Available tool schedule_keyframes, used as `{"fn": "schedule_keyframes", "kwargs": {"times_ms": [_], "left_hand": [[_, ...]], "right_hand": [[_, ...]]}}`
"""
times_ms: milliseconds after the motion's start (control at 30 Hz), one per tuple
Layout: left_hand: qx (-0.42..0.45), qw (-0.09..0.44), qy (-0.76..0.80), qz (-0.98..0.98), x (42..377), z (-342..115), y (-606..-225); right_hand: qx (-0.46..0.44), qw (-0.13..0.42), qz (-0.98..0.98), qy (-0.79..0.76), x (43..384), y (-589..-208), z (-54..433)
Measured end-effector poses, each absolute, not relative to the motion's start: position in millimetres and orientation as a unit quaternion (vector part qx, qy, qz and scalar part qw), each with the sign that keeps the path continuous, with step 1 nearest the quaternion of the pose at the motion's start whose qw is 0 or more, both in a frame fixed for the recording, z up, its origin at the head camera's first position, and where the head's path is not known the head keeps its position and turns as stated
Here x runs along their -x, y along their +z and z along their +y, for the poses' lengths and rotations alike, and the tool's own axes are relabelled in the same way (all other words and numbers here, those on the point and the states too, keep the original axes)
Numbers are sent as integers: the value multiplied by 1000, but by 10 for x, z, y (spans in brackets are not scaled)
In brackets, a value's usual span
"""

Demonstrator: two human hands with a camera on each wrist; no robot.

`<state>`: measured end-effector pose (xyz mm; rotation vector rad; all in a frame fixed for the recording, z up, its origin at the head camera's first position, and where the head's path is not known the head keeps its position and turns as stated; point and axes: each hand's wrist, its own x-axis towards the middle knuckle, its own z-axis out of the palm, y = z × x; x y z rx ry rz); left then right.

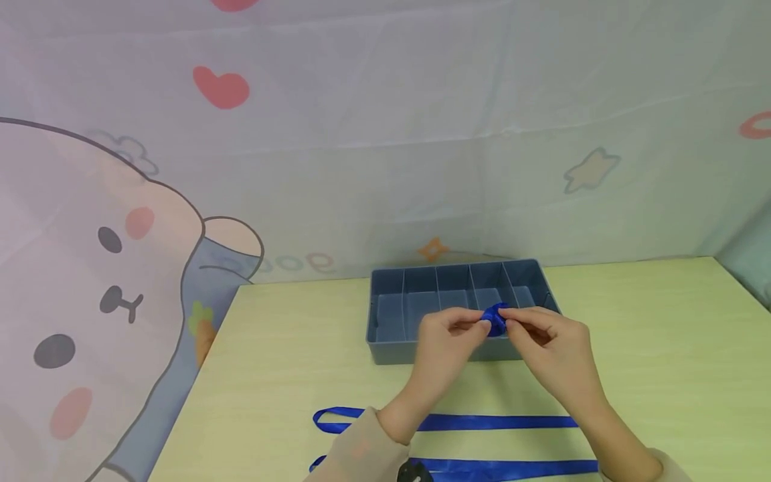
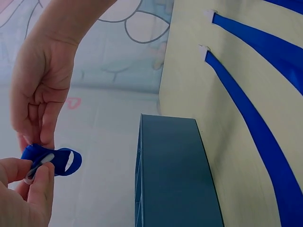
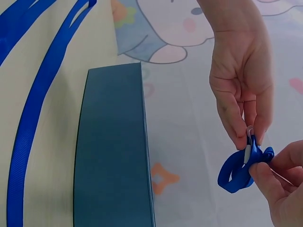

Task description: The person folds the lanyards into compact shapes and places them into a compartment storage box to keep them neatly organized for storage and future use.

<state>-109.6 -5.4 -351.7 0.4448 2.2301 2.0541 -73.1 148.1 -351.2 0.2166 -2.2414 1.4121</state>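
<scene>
Left hand (image 1: 442,343) pinches a bundled blue ribbon strap (image 1: 496,320) between thumb and fingers. Right hand (image 1: 557,343) pinches the same bundle from its other side. Bundle sits at the fingertips of both, between the hands: just right of the left fingertips, just left of the right ones. Held up in the air, apart from the tray; seen from the head, it overlaps the front part of the tray.

Wrist views: a small white piece (image 3: 247,154) shows on the strap beside the left fingertips, with a clear loop (image 3: 250,131) next to it. A loop of ribbon juts from the bundle toward the table side, outside the grip.

Blue-grey compartment tray (image 1: 394,353) stands behind the wrists, dividers running front to back. Pale wood-toned table (image 1: 271,355) beneath. Two more blue ribbon straps, farther one (image 1: 500,422) and nearer one (image 1: 512,468), lie stretched sideways in front of the tray, partly hidden by the forearms. Printed cloth (image 1: 361,100) hangs behind the table.
</scene>
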Motion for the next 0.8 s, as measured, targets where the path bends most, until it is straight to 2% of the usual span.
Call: {"fn": "schedule_keyframes", "kwargs": {"times_ms": [300,633,800], "left_hand": [[-124,80,711,687,1099,-68,-3501],[-114,118,766,621,1082,-79,-3499],[-119,118,772,613,1085,-81,-3508]], "right_hand": [[-103,241,-819,511,751,-3517,1499],[-168,343,-815,435,793,-3566,1438],[-181,368,-811,417,804,-3567,1400]]}}
